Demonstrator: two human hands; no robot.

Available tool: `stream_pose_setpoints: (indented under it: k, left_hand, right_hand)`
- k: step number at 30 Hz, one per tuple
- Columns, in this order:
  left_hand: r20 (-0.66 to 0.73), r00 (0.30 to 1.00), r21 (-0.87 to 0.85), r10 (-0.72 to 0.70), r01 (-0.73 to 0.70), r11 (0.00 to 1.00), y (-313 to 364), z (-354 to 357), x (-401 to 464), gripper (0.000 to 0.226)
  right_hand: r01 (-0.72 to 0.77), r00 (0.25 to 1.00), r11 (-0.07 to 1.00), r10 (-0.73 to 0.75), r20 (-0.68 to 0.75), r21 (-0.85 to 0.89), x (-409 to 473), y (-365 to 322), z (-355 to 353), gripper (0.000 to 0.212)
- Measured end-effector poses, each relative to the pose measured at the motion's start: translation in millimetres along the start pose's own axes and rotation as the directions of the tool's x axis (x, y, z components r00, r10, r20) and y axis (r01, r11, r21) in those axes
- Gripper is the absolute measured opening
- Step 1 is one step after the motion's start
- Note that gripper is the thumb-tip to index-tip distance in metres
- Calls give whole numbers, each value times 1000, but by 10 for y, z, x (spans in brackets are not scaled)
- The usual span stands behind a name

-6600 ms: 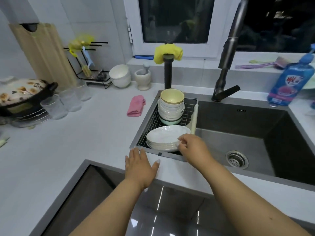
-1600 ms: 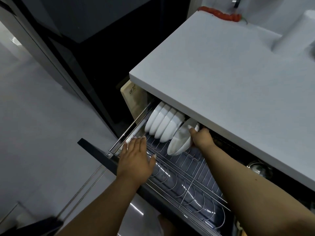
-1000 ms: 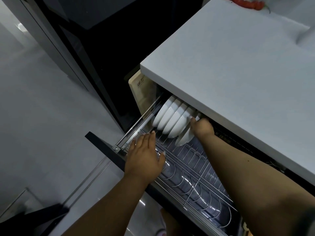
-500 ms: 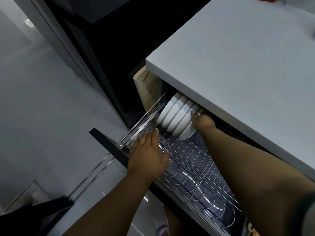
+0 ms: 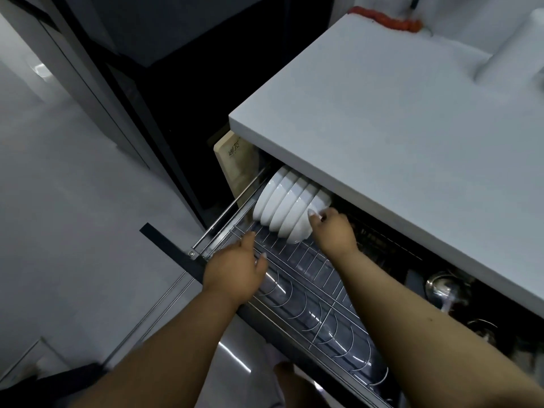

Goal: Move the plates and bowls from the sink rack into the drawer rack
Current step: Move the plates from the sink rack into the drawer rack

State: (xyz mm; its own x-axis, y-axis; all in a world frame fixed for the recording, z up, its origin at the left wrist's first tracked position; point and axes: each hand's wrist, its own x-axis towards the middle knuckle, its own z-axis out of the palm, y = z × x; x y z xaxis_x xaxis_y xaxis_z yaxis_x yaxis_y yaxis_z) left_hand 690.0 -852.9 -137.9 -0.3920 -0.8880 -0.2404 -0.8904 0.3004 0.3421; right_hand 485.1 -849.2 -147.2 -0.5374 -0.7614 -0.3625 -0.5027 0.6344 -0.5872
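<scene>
Single head-worn view, wide-angle, edges bowed. Looks forward and steeply down from standing height over pulled-out drawer rack point(image 5: 309, 275), close in. Both forearms enter from bottom edge. Countertop point(image 5: 397, 128) fills upper right; floor point(image 5: 73, 216) fills left. No second view, so no shared coverage.

- A red chilli point(image 5: 385, 18) is lying at the table's point(image 5: 382, 119) far edge.
- A wooden cutting board point(image 5: 235, 160) is standing upright beside the drawer.
- Metal pots point(image 5: 444, 290) are sitting in shadow under the table.
</scene>
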Motion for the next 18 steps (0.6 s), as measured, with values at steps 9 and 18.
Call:
stream_pose_setpoints:
  k: [9, 18]
  left_hand:
    - [27, 997, -108, 67, -64, 992, 286, -85, -472, 46]
    - [-3, 993, 35, 118, -118, 992, 604, -275, -1073, 34]
  right_hand:
    - [220, 965, 972, -229, -126, -81, -784, 188, -511, 39]
    - [294, 928, 954, -301, -220, -63, -1527, 411, -1032, 34]
